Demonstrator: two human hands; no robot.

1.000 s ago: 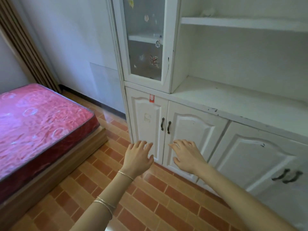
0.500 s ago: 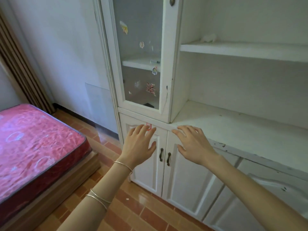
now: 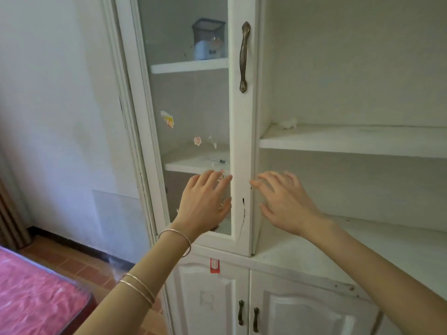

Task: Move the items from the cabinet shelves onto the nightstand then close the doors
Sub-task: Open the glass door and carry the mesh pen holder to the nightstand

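My left hand [image 3: 205,201] and my right hand [image 3: 284,201] are both spread open and hold nothing; they are raised in front of the lower part of the glass door [image 3: 191,131], which is shut. The handle [image 3: 243,56] is well above my fingers, so I must reach up for it. Behind the glass, on the upper shelf [image 3: 188,66], stand a dark box [image 3: 208,32] and a small pale thing [image 3: 204,51] just in front of it. A pen [image 3: 220,161] lies on the middle shelf [image 3: 193,163].

I think the risks are these: if I pull the door fast, it can hit my left hand or swing into me. The box may be stacked on the pale thing, I cannot tell; taking one carelessly can tip the other off the shelf. The pen can roll away. I do not see the nightstand here.
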